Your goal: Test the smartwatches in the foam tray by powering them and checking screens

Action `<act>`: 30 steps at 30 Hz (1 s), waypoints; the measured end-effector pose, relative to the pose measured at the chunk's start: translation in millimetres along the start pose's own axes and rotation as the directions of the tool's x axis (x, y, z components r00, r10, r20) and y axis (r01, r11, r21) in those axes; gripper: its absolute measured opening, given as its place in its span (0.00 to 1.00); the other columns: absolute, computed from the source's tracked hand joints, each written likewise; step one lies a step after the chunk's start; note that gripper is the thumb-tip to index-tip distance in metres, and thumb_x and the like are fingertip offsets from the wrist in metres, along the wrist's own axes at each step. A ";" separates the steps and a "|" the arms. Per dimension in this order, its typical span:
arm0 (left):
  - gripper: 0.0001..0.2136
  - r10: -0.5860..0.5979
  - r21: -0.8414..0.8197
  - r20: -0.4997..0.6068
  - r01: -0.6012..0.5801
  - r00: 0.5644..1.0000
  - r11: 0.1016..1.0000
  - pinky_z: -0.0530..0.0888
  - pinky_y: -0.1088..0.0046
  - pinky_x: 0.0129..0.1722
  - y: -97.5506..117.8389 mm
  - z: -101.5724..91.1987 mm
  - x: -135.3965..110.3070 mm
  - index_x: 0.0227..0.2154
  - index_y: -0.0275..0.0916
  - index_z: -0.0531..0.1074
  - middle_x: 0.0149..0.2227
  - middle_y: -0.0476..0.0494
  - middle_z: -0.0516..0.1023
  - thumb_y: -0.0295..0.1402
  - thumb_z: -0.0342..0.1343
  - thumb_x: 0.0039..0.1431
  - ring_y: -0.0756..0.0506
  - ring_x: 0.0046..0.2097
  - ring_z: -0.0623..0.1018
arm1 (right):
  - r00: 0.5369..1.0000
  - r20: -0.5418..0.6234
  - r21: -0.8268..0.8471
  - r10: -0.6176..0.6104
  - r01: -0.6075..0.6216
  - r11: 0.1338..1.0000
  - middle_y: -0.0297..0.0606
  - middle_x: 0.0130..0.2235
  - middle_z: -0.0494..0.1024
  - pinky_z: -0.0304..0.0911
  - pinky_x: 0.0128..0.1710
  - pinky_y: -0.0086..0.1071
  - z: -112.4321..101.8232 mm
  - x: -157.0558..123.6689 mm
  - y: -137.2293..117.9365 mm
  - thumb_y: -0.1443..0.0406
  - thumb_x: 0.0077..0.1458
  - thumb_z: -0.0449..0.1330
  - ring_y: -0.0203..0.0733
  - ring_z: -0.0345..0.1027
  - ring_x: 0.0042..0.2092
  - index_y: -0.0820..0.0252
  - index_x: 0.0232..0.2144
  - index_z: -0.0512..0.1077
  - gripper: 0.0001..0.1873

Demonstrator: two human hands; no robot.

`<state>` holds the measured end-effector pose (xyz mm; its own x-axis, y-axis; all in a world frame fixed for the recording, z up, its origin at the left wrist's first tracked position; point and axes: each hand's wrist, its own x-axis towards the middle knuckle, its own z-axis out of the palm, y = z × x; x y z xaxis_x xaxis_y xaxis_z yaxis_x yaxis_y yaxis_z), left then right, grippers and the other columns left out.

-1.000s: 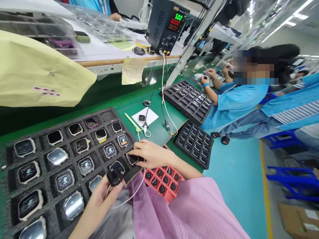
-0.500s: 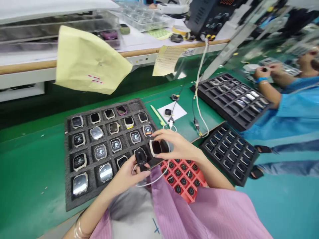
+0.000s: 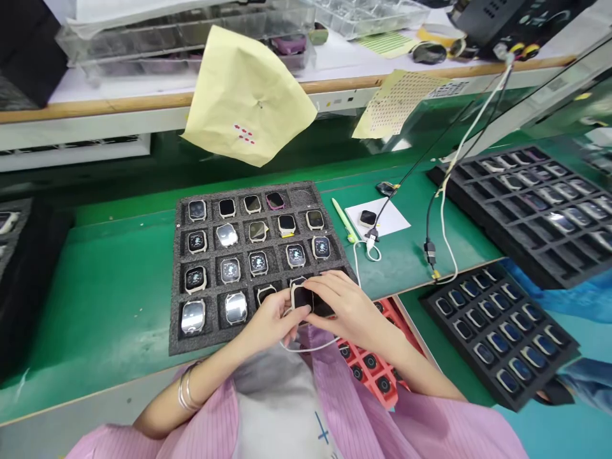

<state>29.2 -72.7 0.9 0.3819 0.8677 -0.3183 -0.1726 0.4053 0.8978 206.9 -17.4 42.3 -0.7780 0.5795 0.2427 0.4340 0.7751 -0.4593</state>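
My left hand (image 3: 270, 319) and my right hand (image 3: 342, 305) meet over the near right corner of a grey foam tray (image 3: 258, 261) that holds several smartwatch bodies. Between their fingertips is one watch body (image 3: 302, 297) with a dark screen and a pale frame. My right hand's fingers curl over its right side. My left hand's fingers pinch at its left edge and hide the small black charging puck. A white cable (image 3: 313, 347) loops from under the hands toward my lap.
A red tray (image 3: 370, 363) of small black parts sits under my right forearm. Black trays (image 3: 497, 325) (image 3: 530, 204) with more watches lie to the right. A white paper with a black part (image 3: 377, 218), a green pen (image 3: 343, 220) and hanging cables lie behind. Yellow sheets hang from the shelf.
My head has turned left and down. My hands have come together, the puck in my left hand now pressed against the watch that my right hand lifted from the tray.
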 end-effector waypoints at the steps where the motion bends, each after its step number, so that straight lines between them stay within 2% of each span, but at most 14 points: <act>1: 0.16 -0.002 -0.013 0.004 0.002 1.000 1.000 0.59 0.81 0.14 0.9 -0.3 -0.6 0.33 0.36 0.64 0.16 0.57 0.65 0.46 0.57 0.58 0.56 0.14 0.62 | 1.000 -0.011 0.018 -0.002 0.002 1.000 0.47 0.43 0.77 0.65 0.47 0.49 0.7 0.1 -0.7 0.65 0.57 0.62 0.53 0.70 0.44 0.64 0.47 0.68 0.16; 7: 0.19 0.017 -0.085 0.021 -0.016 1.000 0.996 0.53 0.80 0.13 7.8 -3.0 -5.3 0.32 0.35 0.66 0.16 0.59 0.61 0.47 0.61 0.53 0.57 0.14 0.57 | 0.999 -0.046 0.236 0.005 0.006 0.972 0.43 0.43 0.77 0.67 0.45 0.42 10.1 -4.1 1.0 0.65 0.57 0.63 0.47 0.70 0.44 0.61 0.51 0.66 0.20; 11: 0.16 0.040 -0.086 0.044 -0.036 0.998 0.996 0.52 0.78 0.17 12.1 -3.3 -6.7 0.34 0.32 0.70 0.17 0.59 0.61 0.44 0.60 0.56 0.58 0.16 0.54 | 0.997 -0.074 0.273 0.012 0.008 0.962 0.42 0.43 0.76 0.65 0.46 0.43 15.1 -8.8 2.5 0.66 0.55 0.65 0.47 0.68 0.43 0.60 0.54 0.65 0.25; 15: 0.15 0.034 -0.093 0.069 -0.027 0.997 0.995 0.53 0.77 0.20 10.6 -4.4 -6.5 0.37 0.32 0.71 0.19 0.58 0.60 0.41 0.60 0.57 0.57 0.19 0.53 | 0.996 -0.068 0.315 0.051 -0.027 0.949 0.40 0.42 0.76 0.65 0.44 0.41 16.9 -10.5 1.5 0.65 0.53 0.66 0.47 0.68 0.43 0.59 0.52 0.66 0.24; 19: 0.16 0.040 -0.095 0.071 -0.033 0.997 0.995 0.56 0.76 0.24 4.0 -6.0 -5.8 0.40 0.32 0.72 0.22 0.56 0.61 0.41 0.60 0.57 0.54 0.23 0.57 | 0.996 -0.053 0.335 0.077 -0.055 0.941 0.40 0.40 0.75 0.66 0.41 0.40 18.7 -12.2 1.5 0.65 0.53 0.67 0.47 0.68 0.41 0.59 0.51 0.66 0.24; 25: 0.17 0.077 -0.037 0.061 -0.075 0.995 0.996 0.63 0.73 0.35 -2.2 -7.7 -5.3 0.40 0.33 0.72 0.33 0.46 0.70 0.44 0.59 0.56 0.48 0.35 0.67 | 0.996 -0.059 0.330 0.060 -0.038 0.943 0.40 0.40 0.76 0.65 0.40 0.39 18.0 -13.4 1.8 0.63 0.53 0.67 0.46 0.68 0.40 0.59 0.51 0.66 0.24; 30: 0.19 0.069 0.012 0.062 -0.070 0.996 0.997 0.66 0.69 0.41 -1.4 -7.6 -6.0 0.40 0.33 0.73 0.35 0.44 0.73 0.46 0.59 0.56 0.45 0.38 0.70 | 0.998 -0.063 0.321 0.032 -0.010 0.947 0.40 0.40 0.77 0.66 0.41 0.39 14.6 -10.9 0.9 0.61 0.55 0.66 0.45 0.69 0.40 0.60 0.50 0.67 0.22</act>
<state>20.2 -76.4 -0.8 0.4245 0.8741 -0.2361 -0.1882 0.3403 0.9213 209.1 -26.6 26.7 -0.7338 0.6186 0.2808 0.2729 0.6469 -0.7120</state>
